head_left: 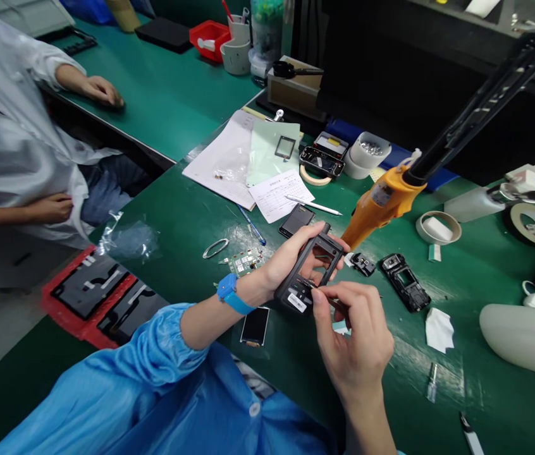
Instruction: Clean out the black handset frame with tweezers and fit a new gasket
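A black handheld radio housing (301, 293) with an open rectangular window and a white barcode label rests in my left hand (279, 268), tilted, its stubby antenna end pointing away from me. Fingers show through the window from behind. My right hand (355, 332) is closed in a pinch at the housing's lower front, thumb and index together; what lies between them is too small to make out. Left of the housing is a green circuit board (246, 260). A small display screen (255, 327) lies below my left wrist. Past the housing sits a flat black case part (296, 220).
An orange electric screwdriver (376, 205) hangs just beyond my hands. To the right lie a black inner frame (406, 282), a small black part (363, 264) and a white cloth (439, 330). Red trays (72, 319) are at left, where a co-worker (21, 133) sits. Papers (279, 193) lie behind.
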`<state>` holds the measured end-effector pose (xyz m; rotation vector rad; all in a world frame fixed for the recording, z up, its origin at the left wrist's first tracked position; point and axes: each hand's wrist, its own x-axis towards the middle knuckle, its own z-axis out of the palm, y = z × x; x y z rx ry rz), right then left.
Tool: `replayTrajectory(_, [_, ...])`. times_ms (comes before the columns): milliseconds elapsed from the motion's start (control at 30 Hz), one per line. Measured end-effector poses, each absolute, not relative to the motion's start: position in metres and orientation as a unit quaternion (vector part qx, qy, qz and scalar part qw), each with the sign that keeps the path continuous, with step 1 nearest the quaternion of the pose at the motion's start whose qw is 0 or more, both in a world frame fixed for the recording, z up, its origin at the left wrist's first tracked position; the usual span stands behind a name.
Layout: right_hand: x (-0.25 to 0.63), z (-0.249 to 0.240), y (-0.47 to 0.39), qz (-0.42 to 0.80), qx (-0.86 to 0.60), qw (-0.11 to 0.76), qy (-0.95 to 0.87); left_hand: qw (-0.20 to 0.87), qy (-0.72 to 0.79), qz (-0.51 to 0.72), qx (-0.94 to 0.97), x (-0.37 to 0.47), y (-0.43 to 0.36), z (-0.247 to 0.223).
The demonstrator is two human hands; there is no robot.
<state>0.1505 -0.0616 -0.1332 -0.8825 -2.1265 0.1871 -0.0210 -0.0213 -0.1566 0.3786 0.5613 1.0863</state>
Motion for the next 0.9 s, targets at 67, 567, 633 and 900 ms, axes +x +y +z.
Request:
replayTrajectory(67, [0.1508,-0.1337,-0.0610,0.066,-0.348,0.399,-0.846,0.797,0.268,0.510,0.185,-0.0213,-0.0210,-0.1558])
replayTrajectory(567, [0.1505,-0.1385,-0.0605,0.098,-0.333,0.394,-0.851,0.716,0.358,0.552,0.233,-0.0120,-0.0235,-0.1613])
replayTrajectory(633, [0.1522,-0.1372,-0.0597,0.110,-0.338,0.413,-0.838,0.727,0.341,0.551,0.227,-0.0130,-0.0239,-0.1596])
replayTrajectory(900, [0.1520,-0.1371,-0.0598,0.092,-0.328,0.395,-0.853,0.737,0.335,0.551,0.205,-0.0181,-0.0235,-0.1607])
